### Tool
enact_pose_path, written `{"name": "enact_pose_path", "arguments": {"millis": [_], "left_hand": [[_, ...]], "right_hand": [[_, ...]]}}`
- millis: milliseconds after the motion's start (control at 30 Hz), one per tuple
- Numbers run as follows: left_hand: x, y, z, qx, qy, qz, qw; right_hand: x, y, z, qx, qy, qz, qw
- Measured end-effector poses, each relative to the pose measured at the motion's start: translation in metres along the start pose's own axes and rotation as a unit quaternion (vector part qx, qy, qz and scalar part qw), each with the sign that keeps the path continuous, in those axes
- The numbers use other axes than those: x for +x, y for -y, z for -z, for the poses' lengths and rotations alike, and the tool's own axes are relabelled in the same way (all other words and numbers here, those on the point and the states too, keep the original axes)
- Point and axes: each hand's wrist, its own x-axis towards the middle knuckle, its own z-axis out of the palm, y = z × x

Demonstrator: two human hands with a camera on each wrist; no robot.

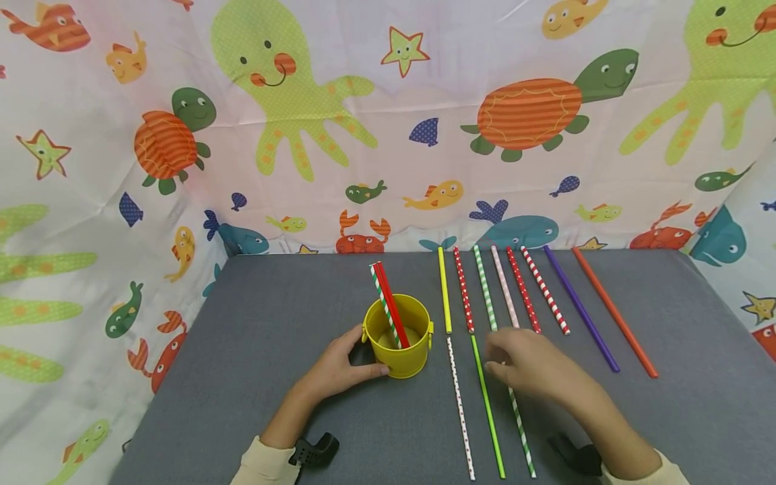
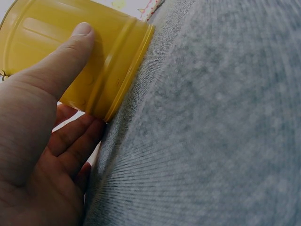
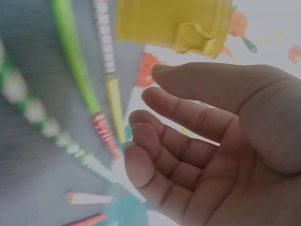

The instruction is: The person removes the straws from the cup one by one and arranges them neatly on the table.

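Note:
A small yellow bucket (image 1: 397, 360) stands upright on the grey table, with a green-and-white striped straw (image 1: 385, 301) and red straws (image 1: 394, 310) leaning inside it. My left hand (image 1: 336, 367) grips the bucket's side; the left wrist view shows the thumb along the bucket wall (image 2: 108, 47) and the other fingers low on its other side. Over the rows of straws hovers my right hand (image 1: 539, 364), its fingers loosely curled. In the right wrist view nothing lies between thumb and fingers. Beneath that hand, parts of a green-striped straw (image 1: 518, 417) and a pale pink straw (image 1: 504, 286) are hidden.
Several straws lie in a back row, from a yellow straw (image 1: 445, 289) to a purple straw (image 1: 582, 308) and an orange straw (image 1: 615, 313). Nearer are a white dotted straw (image 1: 461, 407) and a lime green straw (image 1: 488, 407). A sea-animal curtain (image 1: 412, 101) hangs behind.

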Motion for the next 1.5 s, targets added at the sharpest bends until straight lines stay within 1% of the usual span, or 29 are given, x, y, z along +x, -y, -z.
{"name": "enact_pose_path", "arguments": {"millis": [67, 167, 267, 333, 400, 533, 600, 767, 933, 1033, 1133, 1200, 1300, 1467, 1500], "left_hand": [[0.0, 0.0, 0.0, 0.0, 0.0, -0.002, 1.0], [0.0, 0.001, 0.0, 0.001, 0.002, -0.003, 1.0], [0.0, 0.002, 0.0, 0.002, 0.004, -0.004, 1.0], [0.0, 0.003, 0.0, 0.003, 0.003, -0.006, 1.0], [0.001, 0.004, -0.001, 0.002, 0.002, -0.009, 1.0], [0.001, 0.005, -0.001, 0.005, 0.001, -0.016, 0.9999], [0.001, 0.005, 0.0, 0.006, 0.002, -0.016, 0.9998], [0.001, 0.006, 0.0, 0.005, 0.004, -0.015, 0.9999], [0.001, 0.007, -0.001, 0.013, 0.001, -0.025, 0.9996], [0.001, 0.006, 0.0, 0.018, 0.001, -0.025, 0.9995], [0.0, 0.006, 0.0, 0.018, 0.0, -0.019, 0.9997], [0.0, 0.005, 0.0, 0.018, -0.001, -0.02, 0.9996], [0.0, 0.005, 0.0, 0.019, -0.004, -0.025, 0.9995], [0.001, 0.007, -0.001, 0.021, -0.004, -0.029, 0.9993], [0.002, 0.01, -0.002, 0.022, -0.005, -0.029, 0.9993]], "right_hand": [[0.01, 0.01, 0.007, 0.004, -0.012, 0.009, 0.9999], [0.025, 0.026, 0.015, 0.011, -0.044, 0.024, 0.9987], [0.041, 0.044, 0.02, 0.02, -0.076, 0.044, 0.9959], [0.052, 0.056, 0.022, 0.026, -0.087, 0.056, 0.9942], [0.064, 0.068, 0.024, 0.03, -0.084, 0.061, 0.9941], [0.086, 0.085, 0.023, 0.026, -0.057, 0.065, 0.9959], [0.096, 0.091, 0.02, 0.024, -0.042, 0.066, 0.9967], [0.113, 0.098, 0.013, 0.014, -0.025, 0.069, 0.9972], [0.119, 0.101, 0.01, -0.017, -0.026, 0.069, 0.9971], [0.119, 0.102, 0.01, -0.036, -0.043, 0.076, 0.9955], [0.115, 0.104, 0.01, -0.04, -0.065, 0.082, 0.9937], [0.111, 0.105, 0.011, -0.03, -0.081, 0.085, 0.9926], [0.104, 0.105, 0.009, 0.001, -0.105, 0.089, 0.9905], [0.093, 0.102, 0.003, 0.062, -0.149, 0.115, 0.9802], [0.09, 0.102, 0.002, 0.073, -0.154, 0.118, 0.9783]]}}
